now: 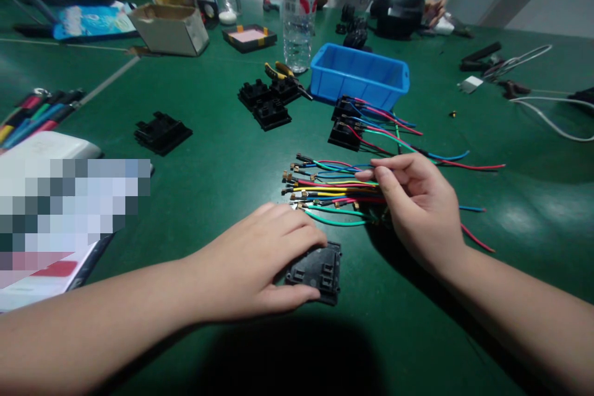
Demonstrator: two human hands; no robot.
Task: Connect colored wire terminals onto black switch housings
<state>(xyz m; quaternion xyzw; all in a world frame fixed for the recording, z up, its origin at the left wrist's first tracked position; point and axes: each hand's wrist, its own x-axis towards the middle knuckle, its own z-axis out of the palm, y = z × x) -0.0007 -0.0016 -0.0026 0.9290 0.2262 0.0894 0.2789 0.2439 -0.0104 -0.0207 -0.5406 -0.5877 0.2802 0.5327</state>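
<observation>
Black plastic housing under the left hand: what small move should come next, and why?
Probably the right hand should bring one wire to the black plastic housing: its fingertips are at the wire bundle, the left hand steadies the housing, and two housings beyond carry wires.

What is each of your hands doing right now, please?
Left hand: curved around a black plastic part.
Right hand: fingers pinched together over the colored wires; whether it grips one cannot be told.
</observation>
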